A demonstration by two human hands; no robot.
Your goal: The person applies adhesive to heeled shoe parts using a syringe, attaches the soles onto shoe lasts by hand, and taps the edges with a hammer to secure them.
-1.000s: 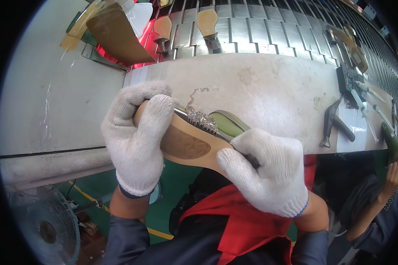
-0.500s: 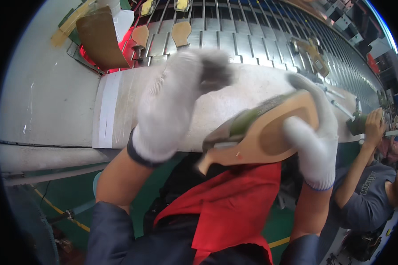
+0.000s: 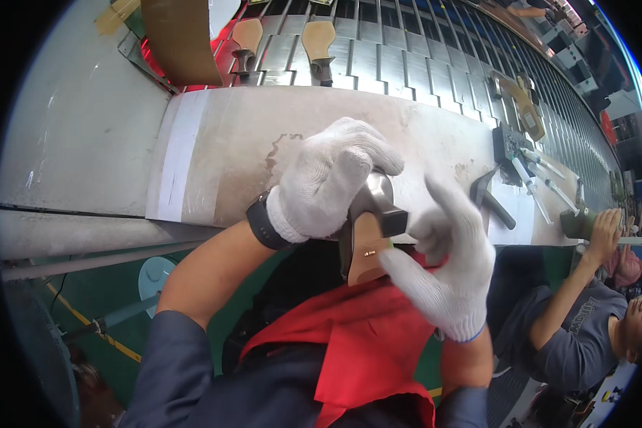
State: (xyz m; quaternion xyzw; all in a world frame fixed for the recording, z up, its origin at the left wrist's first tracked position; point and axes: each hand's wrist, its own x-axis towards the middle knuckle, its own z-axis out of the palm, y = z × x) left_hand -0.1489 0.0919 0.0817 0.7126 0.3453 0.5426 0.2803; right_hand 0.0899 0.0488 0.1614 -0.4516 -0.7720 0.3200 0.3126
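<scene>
A heeled shoe [image 3: 365, 246] with a tan sole and dark shiny heel is turned sole up in front of me, just over the bench's near edge. My left hand [image 3: 335, 178], in a white knit glove, is closed around its heel end. Part of the shoe's upper is hidden by the glove and the sole. Close to the right side of the shoe, my right hand [image 3: 446, 260], gloved the same way, has its thumb and index finger spread. Its other fingers are partly curled with nothing seen in them.
A pale bench [image 3: 228, 143] spans the front, with a hammer [image 3: 491, 200], syringes [image 3: 538, 182] and a dark block [image 3: 508, 143] on its right. Beyond it, a slatted metal conveyor [image 3: 371, 64] carries several shoes [image 3: 319, 43]. A brown board [image 3: 182, 43] stands left. A co-worker [image 3: 585, 314] is at right.
The shoe has passed from my right hand to my left and turned, its heel now facing away from me. My right hand has let go. The view has shifted slightly.
</scene>
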